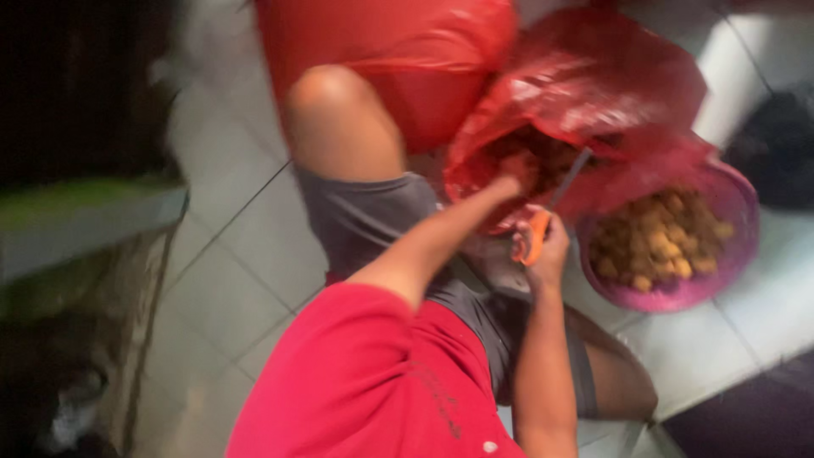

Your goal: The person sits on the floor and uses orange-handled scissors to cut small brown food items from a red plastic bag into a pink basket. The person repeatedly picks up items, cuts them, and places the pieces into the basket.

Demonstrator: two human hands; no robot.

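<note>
1. Head view, hands: the left hand (519,170) reaches into the mouth of a red plastic bag (585,93) and rests among small brown pieces (543,157); blur hides its fingers, so whether they grip anything cannot be told.
2. The right hand (549,250) is closed round the orange handles of a pair of scissors (551,208), blades pointing up toward the bag's mouth, close to the left hand.
3. Handling judgement: blades so near the reaching hand call for care — angle the tips away from the left fingers and pull the bag film taut before any cut.
4. Packages: a second, fuller red bag (407,59) stands behind the knee, left of the open one. A purple round basket (738,246) sits on the white tiled floor (246,246) just right of the open bag, holding more yellow-brown pieces.
5. Labels and signs: none legible — the frame is motion-blurred.
</note>
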